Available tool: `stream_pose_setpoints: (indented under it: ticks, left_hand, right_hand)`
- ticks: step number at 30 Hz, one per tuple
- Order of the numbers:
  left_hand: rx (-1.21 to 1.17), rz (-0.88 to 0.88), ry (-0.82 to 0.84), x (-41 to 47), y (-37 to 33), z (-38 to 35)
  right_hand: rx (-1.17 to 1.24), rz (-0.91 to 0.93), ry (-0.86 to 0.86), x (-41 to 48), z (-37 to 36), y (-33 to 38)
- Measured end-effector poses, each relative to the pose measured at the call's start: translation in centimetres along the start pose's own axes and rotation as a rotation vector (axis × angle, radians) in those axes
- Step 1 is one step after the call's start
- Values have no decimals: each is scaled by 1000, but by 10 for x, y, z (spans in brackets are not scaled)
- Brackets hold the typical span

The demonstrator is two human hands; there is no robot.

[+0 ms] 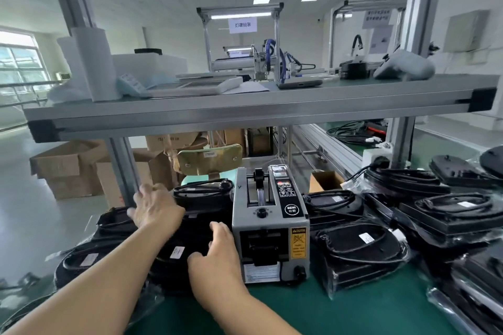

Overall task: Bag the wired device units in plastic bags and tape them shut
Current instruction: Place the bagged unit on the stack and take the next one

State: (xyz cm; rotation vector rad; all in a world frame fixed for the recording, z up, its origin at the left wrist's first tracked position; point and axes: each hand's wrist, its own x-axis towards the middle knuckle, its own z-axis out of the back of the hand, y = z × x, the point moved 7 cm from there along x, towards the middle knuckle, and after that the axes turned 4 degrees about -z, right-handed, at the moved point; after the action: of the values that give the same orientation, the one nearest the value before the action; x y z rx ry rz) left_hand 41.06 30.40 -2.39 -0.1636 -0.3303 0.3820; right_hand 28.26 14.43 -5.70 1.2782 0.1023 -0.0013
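A black wired device unit in a clear plastic bag [179,242] lies on a stack of bagged units at the left of the green bench. My left hand [155,208] rests palm down on its far edge, fingers spread. The near right edge of the same unit is gripped by my right hand [217,253], thumb on top. A grey automatic tape dispenser [269,226] stands just right of my right hand. More bagged units [359,250] lie to the right of the dispenser, and another one [202,193] sits behind my left hand.
A metal shelf [245,114] spans overhead at head height, on aluminium posts [122,171] at left and right. Stacks of black units [460,215] crowd the bench's right side. Cardboard boxes [70,168] and a chair back [209,158] stand beyond the bench.
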Motion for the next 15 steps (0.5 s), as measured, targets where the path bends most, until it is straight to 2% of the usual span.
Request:
stream_pose_setpoints:
  ticks: [2, 4, 6, 10, 15]
  left_hand:
    - [179, -272, -105, -4, -28, 2]
    - [286, -507, -41, -9, -50, -15]
    - [376, -569, 24, -12, -58, -28]
    - [385, -621, -87, -21, -61, -24]
    - [357, -681, -94, -36, -52, -19]
  right_hand:
    - [-11, 6, -4, -3, -2, -1]
    - [-20, 11, -3, -5, -4, -2]
    - [-36, 22, 4, -7, -5, -3]
    - [-81, 34, 26, -11, -7, -4]
    - [-87, 37, 16, -15, -3, -9]
